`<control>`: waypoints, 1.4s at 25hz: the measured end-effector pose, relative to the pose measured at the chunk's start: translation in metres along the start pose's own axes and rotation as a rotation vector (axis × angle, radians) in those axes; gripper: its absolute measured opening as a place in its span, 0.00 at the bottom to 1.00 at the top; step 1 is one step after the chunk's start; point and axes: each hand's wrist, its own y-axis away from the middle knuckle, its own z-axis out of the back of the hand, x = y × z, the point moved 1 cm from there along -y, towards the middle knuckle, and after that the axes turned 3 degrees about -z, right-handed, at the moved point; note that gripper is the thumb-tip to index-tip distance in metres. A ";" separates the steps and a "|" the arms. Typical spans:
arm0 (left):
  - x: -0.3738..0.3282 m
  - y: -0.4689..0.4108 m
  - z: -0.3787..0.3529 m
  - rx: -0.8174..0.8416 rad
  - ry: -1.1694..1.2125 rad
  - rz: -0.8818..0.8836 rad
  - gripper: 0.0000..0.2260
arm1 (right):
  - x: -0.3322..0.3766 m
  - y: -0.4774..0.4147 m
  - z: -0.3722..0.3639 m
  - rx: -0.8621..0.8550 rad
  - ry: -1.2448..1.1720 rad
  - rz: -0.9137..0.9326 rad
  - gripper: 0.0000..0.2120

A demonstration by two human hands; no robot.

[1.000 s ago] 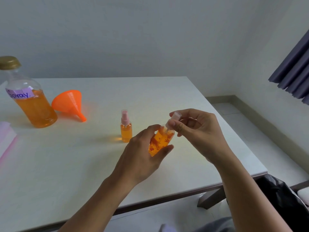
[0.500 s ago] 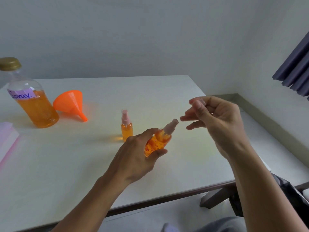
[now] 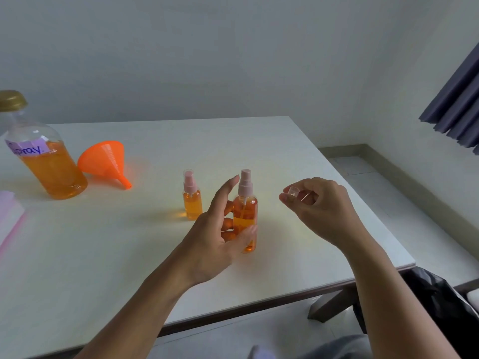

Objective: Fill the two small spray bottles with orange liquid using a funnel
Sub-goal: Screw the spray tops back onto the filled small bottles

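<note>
Two small spray bottles with pink pump heads hold orange liquid. The smaller one (image 3: pixel 192 200) stands alone on the white table (image 3: pixel 103 255), with a clear cap on. The nearer, taller spray bottle (image 3: pixel 245 213) is upright, uncapped, with my left hand (image 3: pixel 215 237) wrapped loosely around its left side, thumb and fingers touching it. To its right, my right hand (image 3: pixel 318 208) pinches a small clear cap (image 3: pixel 293 190) between thumb and fingertips. An orange funnel (image 3: pixel 106 161) lies on its side at the back left, beside a large bottle (image 3: pixel 44 156) of orange liquid.
The large bottle has a gold lid and a purple label reading "spray". A pink-and-white object (image 3: pixel 9 218) lies at the left edge. The table's right edge drops to a tiled floor; a dark bag (image 3: pixel 435 301) sits below the near right corner. A dark curtain (image 3: pixel 458 99) hangs right.
The clear cap came off the taller bottle and stays in my right hand. My left hand turned the tilted bottle upright and brought it down to the table, fingers loosening.
</note>
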 end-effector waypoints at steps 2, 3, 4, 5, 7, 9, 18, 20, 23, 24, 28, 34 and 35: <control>-0.001 0.001 0.000 -0.009 0.038 -0.028 0.41 | -0.003 -0.001 -0.001 0.009 0.029 0.008 0.07; -0.002 0.001 0.001 -0.016 0.044 -0.050 0.42 | -0.003 -0.001 0.000 0.011 0.033 0.008 0.07; -0.003 0.002 0.001 -0.025 0.040 -0.075 0.43 | -0.003 -0.001 0.000 0.011 0.036 0.006 0.07; -0.004 0.003 0.001 -0.034 0.024 -0.094 0.43 | -0.004 -0.001 0.000 0.012 0.036 0.003 0.07; -0.004 0.003 0.001 -0.047 -0.008 -0.122 0.41 | -0.004 -0.001 -0.001 0.019 0.032 0.001 0.08; -0.004 0.003 -0.001 -0.060 -0.008 -0.137 0.37 | -0.004 -0.002 -0.002 0.024 0.032 0.004 0.09; -0.012 -0.009 -0.018 -0.213 0.002 -0.127 0.27 | -0.002 -0.003 -0.004 0.027 0.012 0.017 0.08; -0.012 -0.015 -0.018 -0.222 -0.027 -0.129 0.26 | -0.003 -0.003 -0.004 0.030 0.002 0.014 0.08; -0.012 -0.023 -0.018 -0.228 -0.095 -0.124 0.27 | -0.006 -0.002 -0.001 0.024 -0.013 0.002 0.07; -0.011 -0.025 -0.019 -0.226 -0.113 -0.114 0.27 | -0.008 -0.002 -0.001 0.020 -0.015 -0.002 0.07; -0.013 -0.030 -0.022 -0.229 -0.178 -0.112 0.28 | -0.011 -0.003 0.002 0.017 -0.025 -0.016 0.06; -0.008 -0.034 -0.024 -0.312 -0.219 -0.168 0.25 | -0.014 -0.005 0.003 0.016 -0.022 -0.022 0.05; -0.008 -0.036 -0.024 -0.335 -0.237 -0.174 0.24 | -0.015 -0.005 0.002 0.015 -0.024 -0.022 0.05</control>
